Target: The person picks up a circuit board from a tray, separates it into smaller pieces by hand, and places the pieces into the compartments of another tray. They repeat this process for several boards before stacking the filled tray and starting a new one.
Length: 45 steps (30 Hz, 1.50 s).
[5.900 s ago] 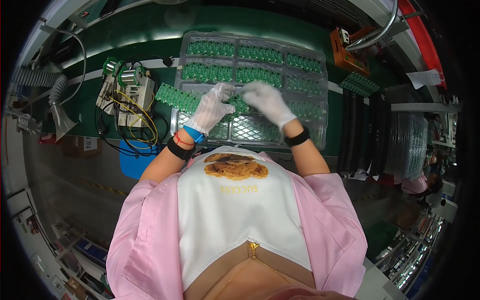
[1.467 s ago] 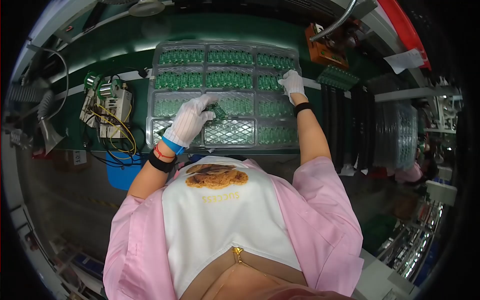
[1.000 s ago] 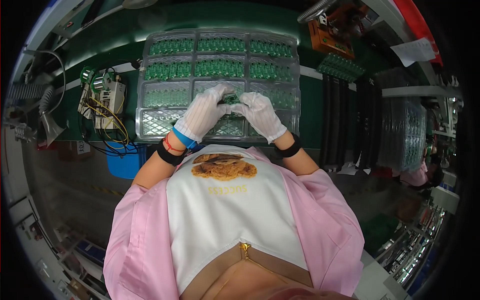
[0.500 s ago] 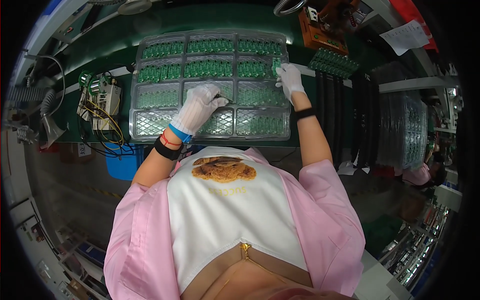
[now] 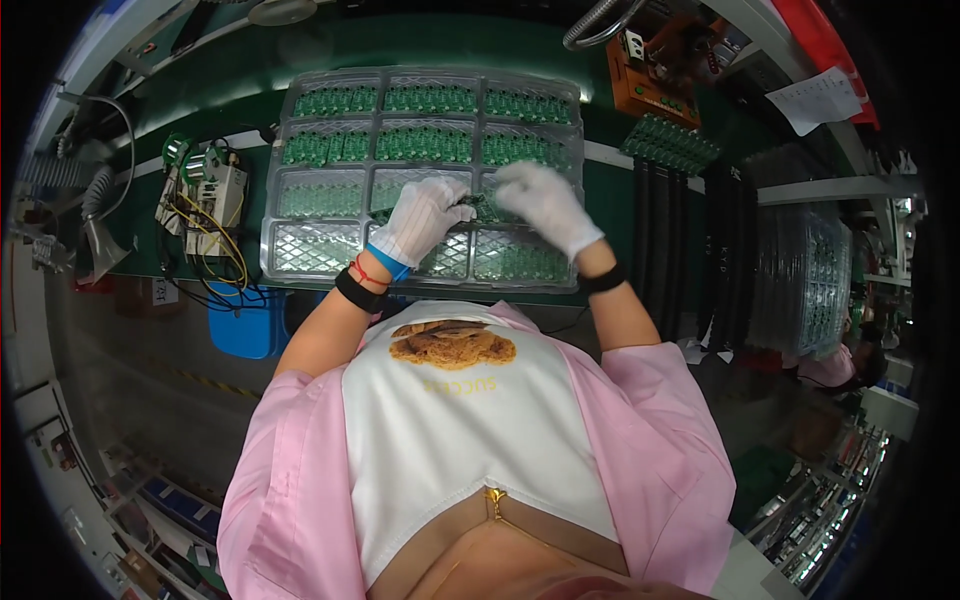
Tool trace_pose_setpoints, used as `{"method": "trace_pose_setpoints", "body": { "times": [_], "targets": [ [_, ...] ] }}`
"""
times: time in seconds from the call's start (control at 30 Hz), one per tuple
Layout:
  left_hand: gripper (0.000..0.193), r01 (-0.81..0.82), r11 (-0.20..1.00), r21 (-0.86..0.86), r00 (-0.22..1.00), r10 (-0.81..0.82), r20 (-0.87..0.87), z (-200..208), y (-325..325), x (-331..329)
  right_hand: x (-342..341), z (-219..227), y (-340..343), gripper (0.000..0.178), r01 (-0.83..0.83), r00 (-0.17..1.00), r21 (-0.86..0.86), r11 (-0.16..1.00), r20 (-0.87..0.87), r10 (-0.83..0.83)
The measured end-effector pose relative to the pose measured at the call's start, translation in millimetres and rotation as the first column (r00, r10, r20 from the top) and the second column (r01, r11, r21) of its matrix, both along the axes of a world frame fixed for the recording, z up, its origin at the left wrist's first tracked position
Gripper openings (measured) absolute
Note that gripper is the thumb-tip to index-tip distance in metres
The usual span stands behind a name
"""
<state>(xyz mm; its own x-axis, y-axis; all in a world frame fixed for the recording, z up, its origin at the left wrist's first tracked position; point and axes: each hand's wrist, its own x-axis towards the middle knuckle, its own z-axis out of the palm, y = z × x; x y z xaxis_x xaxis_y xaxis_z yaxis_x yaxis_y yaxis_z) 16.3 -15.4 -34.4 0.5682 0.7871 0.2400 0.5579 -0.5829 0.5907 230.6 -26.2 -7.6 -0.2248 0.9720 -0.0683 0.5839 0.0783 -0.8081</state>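
Over the clear tray (image 5: 300,190), left hand (image 5: 425,215) pinches a small green board (image 5: 478,207), right hand (image 5: 545,205) blurred, grip unclear; seat it squarely.

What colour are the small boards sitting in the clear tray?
Green small boards fill the clear tray; head view shows them.

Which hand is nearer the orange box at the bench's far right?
Right. The white-gloved right hand is over the clear plastic tray's right columns, below-left of the orange box; the left hand sits farther left, mid-tray.
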Motion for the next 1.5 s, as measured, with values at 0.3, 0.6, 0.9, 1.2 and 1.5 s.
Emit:
{"method": "trace_pose_setpoints", "body": {
  "times": [0.3, 0.6, 0.9, 1.2, 1.5],
  "targets": [
    [0.017, 0.262, 0.950, -0.171, 0.962, -0.243, 0.122, 24, -4, 17, 22, -5, -36, 0.014, -0.312, 0.947, -0.092, 0.946, -0.112, 0.301],
    [0.015, 0.035, 0.922, -0.384, 0.968, 0.064, 0.243, 24, 2, 9, 95, -99, 69, 0.023, 0.459, 0.862, -0.306, 0.834, -0.073, -0.501],
    [0.021, -0.063, 0.886, -0.460, 0.880, 0.267, 0.393, 12, 4, -1, 76, -89, 80, 0.039, 0.356, 0.812, 0.148, 0.923, 0.439, -0.384],
    [0.017, -0.074, 0.907, -0.414, 0.784, 0.310, 0.539, 11, 2, 25, -17, -2, -1, 0.034, 0.006, 0.994, 0.358, 0.934, -0.105, 0.034],
    [0.026, -0.128, 0.922, -0.365, 0.974, 0.187, 0.131, 5, 0, 9, -9, 4, -13, 0.021, -0.121, 0.993, 0.535, 0.836, 0.065, 0.102]
  ]
}}
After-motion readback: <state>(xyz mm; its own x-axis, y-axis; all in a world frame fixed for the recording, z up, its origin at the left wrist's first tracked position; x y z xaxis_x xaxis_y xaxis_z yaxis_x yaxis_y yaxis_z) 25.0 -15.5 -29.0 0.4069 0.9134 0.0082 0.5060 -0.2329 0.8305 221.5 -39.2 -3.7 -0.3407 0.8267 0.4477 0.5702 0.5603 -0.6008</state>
